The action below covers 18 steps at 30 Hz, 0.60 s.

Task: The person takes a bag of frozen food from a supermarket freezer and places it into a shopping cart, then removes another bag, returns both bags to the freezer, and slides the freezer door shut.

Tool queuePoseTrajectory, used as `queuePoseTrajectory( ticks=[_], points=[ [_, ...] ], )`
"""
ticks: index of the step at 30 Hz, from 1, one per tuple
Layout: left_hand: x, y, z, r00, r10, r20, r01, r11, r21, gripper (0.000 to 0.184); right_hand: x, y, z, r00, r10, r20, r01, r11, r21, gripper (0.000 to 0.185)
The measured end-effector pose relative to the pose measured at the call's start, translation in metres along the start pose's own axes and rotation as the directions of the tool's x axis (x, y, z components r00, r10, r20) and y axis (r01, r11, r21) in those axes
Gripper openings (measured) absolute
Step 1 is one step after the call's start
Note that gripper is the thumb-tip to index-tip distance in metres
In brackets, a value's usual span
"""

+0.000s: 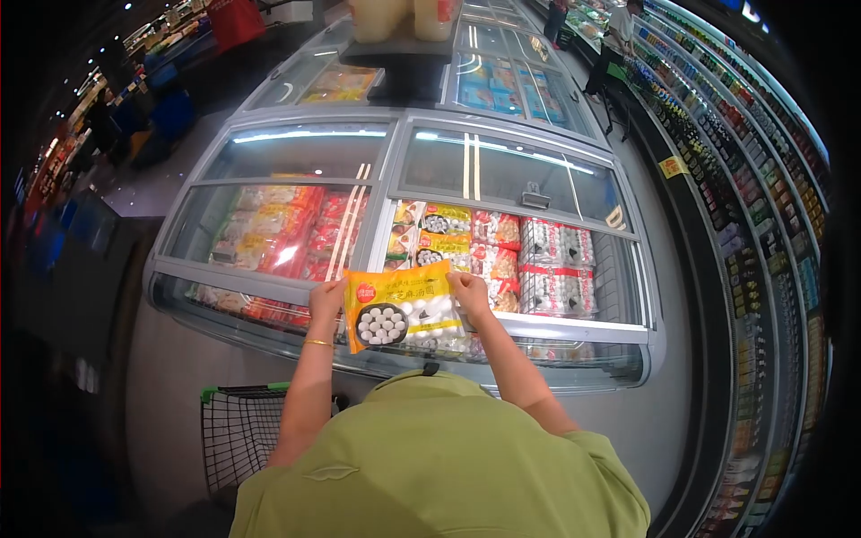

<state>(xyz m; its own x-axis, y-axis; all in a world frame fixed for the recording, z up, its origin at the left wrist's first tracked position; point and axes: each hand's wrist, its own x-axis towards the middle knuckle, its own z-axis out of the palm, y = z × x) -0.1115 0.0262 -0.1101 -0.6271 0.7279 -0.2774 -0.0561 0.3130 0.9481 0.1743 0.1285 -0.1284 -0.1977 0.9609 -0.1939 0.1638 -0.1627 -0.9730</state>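
Observation:
A yellow bag of frozen rice balls is stretched between my two hands, its printed front facing up toward me. The front carries a picture of white balls in a dark bowl. My left hand pinches the bag's left edge, and my right hand grips the upper right corner. Just beyond the bag is the open section of a chest freezer. Inside it lie similar yellow bags, red bags and red-and-white bags.
A shopping cart stands at my lower left. Sliding glass lids cover the freezer's left section. Large jars rest on a stand above the freezer. Stocked shelves line the right side. Another person is in the far right aisle.

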Motion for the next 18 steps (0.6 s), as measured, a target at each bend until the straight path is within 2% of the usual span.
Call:
queuePoseTrajectory(
  ticks=[1, 4, 6, 8, 10, 11, 13, 17, 18],
  points=[
    [0.003, -0.004, 0.001, 0.999, -0.041, 0.011, 0.042, 0.993, -0.109, 0.020, -0.003, -0.004, 0.000, 0.998, -0.043, -0.037, 0.045, 0.998, 0.040, 0.024],
    [-0.002, -0.006, 0.001, 0.997, -0.078, -0.023, 0.071, 0.972, -0.222, 0.019, -0.010, -0.015, 0.000, 0.993, -0.098, -0.065, 0.104, 0.989, 0.104, 0.025],
    [-0.004, -0.010, 0.002, 0.998, -0.052, -0.044, 0.040, 0.970, -0.239, 0.019, -0.011, -0.014, 0.004, 0.990, -0.085, -0.111, 0.108, 0.970, 0.219, 0.024],
    [-0.006, -0.013, 0.002, 0.998, -0.030, -0.062, 0.013, 0.967, -0.253, 0.019, -0.006, -0.008, -0.001, 0.991, -0.096, -0.096, 0.113, 0.974, 0.195, 0.026],
    [-0.005, -0.015, 0.000, 0.995, 0.075, -0.061, -0.084, 0.983, -0.165, 0.019, -0.004, -0.008, -0.008, 0.999, -0.049, 0.018, 0.046, 0.991, 0.122, 0.026],
    [-0.005, -0.017, -0.001, 0.996, 0.073, -0.056, -0.081, 0.984, -0.159, 0.019, -0.006, -0.010, -0.012, 0.999, -0.043, 0.012, 0.041, 0.991, 0.126, 0.026],
    [-0.006, -0.019, -0.005, 0.986, 0.161, -0.042, -0.163, 0.985, -0.059, 0.022, -0.014, -0.020, -0.024, 0.983, 0.110, 0.147, -0.125, 0.988, 0.092, 0.027],
    [-0.034, -0.020, -0.011, 0.991, 0.115, -0.062, -0.121, 0.988, -0.093, 0.023, -0.024, -0.023, -0.046, 0.966, 0.170, 0.193, -0.169, 0.985, -0.023, 0.025],
    [-0.041, -0.029, -0.014, 0.991, 0.130, -0.032, -0.131, 0.990, -0.054, 0.026, -0.027, -0.017, -0.051, 0.977, 0.083, 0.197, -0.063, 0.992, -0.108, 0.027]
  ],
)
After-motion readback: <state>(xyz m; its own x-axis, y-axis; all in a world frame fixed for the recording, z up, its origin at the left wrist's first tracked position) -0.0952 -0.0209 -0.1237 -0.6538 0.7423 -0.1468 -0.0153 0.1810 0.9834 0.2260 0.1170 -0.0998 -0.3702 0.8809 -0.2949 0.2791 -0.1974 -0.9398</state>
